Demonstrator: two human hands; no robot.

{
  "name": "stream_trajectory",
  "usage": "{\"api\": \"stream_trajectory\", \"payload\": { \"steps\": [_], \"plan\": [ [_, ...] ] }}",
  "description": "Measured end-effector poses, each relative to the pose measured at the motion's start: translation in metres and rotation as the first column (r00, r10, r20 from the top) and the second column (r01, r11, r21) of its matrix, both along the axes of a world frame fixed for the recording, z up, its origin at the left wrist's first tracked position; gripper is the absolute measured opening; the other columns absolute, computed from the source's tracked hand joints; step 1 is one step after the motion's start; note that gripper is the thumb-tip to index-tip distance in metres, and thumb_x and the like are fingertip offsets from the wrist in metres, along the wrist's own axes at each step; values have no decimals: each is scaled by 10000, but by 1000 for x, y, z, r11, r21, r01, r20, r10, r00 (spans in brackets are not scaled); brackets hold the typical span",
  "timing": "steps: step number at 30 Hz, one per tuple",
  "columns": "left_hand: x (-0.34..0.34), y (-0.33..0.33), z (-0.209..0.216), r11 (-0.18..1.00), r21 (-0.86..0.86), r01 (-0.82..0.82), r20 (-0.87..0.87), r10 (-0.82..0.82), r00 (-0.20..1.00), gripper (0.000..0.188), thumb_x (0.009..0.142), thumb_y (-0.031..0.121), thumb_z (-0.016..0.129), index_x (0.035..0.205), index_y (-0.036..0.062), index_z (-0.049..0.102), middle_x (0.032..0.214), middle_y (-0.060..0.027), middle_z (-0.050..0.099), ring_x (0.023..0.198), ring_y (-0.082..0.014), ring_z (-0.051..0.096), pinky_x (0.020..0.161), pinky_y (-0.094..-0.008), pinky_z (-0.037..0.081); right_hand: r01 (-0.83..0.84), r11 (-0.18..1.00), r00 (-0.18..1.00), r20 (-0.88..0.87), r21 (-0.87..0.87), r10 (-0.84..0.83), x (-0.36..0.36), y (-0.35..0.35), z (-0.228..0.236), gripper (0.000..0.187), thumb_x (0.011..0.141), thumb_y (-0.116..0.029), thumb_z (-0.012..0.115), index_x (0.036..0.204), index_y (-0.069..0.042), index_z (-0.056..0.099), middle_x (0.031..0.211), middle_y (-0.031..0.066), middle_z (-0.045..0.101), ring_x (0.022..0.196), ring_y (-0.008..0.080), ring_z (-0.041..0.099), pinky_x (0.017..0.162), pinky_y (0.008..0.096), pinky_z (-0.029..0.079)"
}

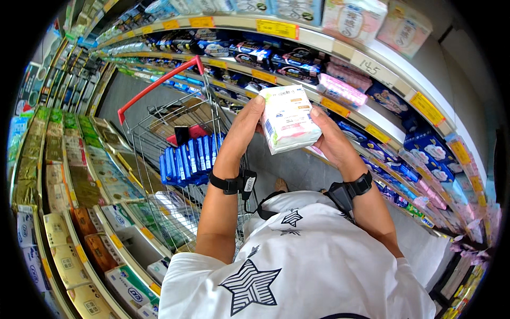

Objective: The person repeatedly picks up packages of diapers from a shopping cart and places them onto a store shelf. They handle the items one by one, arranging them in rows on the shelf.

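Between both hands I hold a white, soft-wrapped pack (289, 119) with pink and green print, its broad face turned up. My left hand (248, 122) grips its left side, the thumb lying along the edge. On the opposite side, my right hand (333, 137) closes round the lower corner, with its fingers mostly hidden under the pack. Behind my left forearm stands a wire shopping cart (143, 139) with a red handle (159, 87). Several blue packs (191, 158) are lined up in the cart, near a dark phone-like object (181, 135) and something red.
Store shelves (345, 58) with blue, pink and white packs curve along the far and right sides, edged with yellow price tags (276, 28). A pink pack (342, 91) lies just beyond my right hand. To the left, low shelves (95, 223) hold tissue packs. Grey floor (265, 162) shows between.
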State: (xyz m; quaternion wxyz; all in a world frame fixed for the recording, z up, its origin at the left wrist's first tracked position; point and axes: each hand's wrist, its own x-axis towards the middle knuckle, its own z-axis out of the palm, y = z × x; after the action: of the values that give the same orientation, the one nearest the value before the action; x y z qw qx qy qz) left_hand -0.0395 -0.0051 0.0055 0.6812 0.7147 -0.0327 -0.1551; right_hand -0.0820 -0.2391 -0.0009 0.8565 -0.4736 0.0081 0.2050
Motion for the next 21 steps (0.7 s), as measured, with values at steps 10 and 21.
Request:
{"api": "stream_trajectory", "payload": {
  "steps": [10, 21],
  "plan": [
    [-7, -31, 13, 999, -53, 2, 60, 2, 998, 655, 1041, 587, 424, 1366, 38, 571, 1216, -70, 663, 1068, -155, 631, 922, -327, 489, 90, 995, 993, 76, -52, -86, -15, -21, 5, 649, 1006, -468, 592, 1507, -105, 395, 1357, 59, 553, 1246, 148, 540, 1020, 325, 453],
    [-10, -38, 17, 997, -77, 2, 100, 6, 995, 625, 1051, 563, 421, 1391, 54, 548, 1239, -75, 652, 1096, -170, 631, 944, -339, 488, 101, 993, 989, 116, -55, -94, -16, -26, 7, 678, 994, -463, 615, 1518, -101, 383, 1355, 72, 552, 1249, 170, 535, 1004, 321, 455]
  ]
}}
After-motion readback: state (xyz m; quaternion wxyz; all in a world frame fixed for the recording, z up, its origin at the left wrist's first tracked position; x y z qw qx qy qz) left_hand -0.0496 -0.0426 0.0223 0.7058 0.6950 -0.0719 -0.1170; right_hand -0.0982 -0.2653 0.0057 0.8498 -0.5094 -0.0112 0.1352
